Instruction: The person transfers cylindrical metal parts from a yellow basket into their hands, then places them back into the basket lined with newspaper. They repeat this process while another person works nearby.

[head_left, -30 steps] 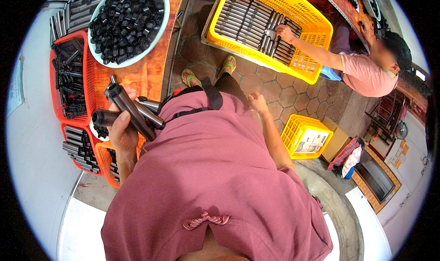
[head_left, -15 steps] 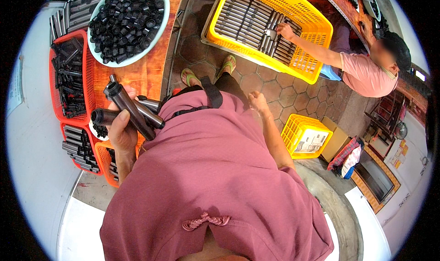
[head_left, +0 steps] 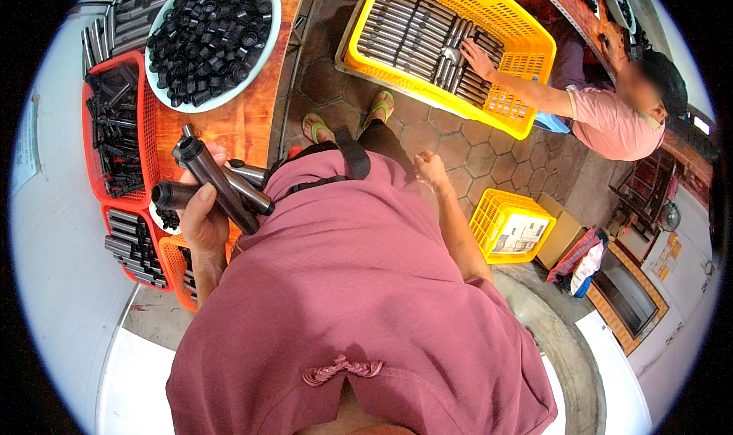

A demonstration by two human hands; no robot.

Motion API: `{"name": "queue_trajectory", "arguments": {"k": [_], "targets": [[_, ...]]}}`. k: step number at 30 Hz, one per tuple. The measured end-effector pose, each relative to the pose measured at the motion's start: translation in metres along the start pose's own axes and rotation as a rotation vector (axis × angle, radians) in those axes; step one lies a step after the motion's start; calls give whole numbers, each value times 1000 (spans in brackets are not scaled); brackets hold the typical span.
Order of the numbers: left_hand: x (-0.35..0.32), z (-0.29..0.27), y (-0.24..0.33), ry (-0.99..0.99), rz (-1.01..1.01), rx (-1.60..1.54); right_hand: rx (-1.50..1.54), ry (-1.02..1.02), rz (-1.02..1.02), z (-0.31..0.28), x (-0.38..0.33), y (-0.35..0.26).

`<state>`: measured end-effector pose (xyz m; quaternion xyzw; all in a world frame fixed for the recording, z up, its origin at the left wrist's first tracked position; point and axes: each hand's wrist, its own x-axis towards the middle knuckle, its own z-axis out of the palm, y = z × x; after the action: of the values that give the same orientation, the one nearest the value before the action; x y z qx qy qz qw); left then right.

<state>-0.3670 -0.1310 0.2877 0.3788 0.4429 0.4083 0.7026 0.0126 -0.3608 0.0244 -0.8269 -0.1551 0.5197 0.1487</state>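
Observation:
Several dark metal tubes (head_left: 210, 172) are bunched in my left hand (head_left: 202, 214), which is closed round them near my waist. They point different ways: one lies slanted on top, and another sticks out to the left with its round black end showing. My right hand (head_left: 431, 169) hangs low beside my right hip, its fingers curled in with nothing visible in them. It touches no other thing that I can see. At the left, closest to the held tubes, a red basket (head_left: 153, 130) contains thin black parts.
On the wooden table (head_left: 229, 122) stands a pale blue basin (head_left: 276, 34) of black caps. Further baskets line the left wall. A yellow crate (head_left: 527, 69) of tubes is ahead, with a co-worker's hand (head_left: 477, 59) in it. A smaller yellow crate (head_left: 489, 214) sits to the right.
The co-worker's hand has spread its fingers flatter over the tubes in the crate. My own hands and the held tubes stay where they were.

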Motion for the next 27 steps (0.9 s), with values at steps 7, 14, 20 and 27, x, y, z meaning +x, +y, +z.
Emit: {"name": "queue_trajectory", "arguments": {"k": [7,14,20,27], "targets": [[0,1,0,31,3,21,-19,-9,2,3,6,10],[2,2,-1,36,5,-3,-18,3,11,2,9,7],[1,5,8,62,-14,-11,-264,74,-103,3,11,1],[0,24,14,218,-67,-25,-161,55,-124,-5,1,-14]]}}
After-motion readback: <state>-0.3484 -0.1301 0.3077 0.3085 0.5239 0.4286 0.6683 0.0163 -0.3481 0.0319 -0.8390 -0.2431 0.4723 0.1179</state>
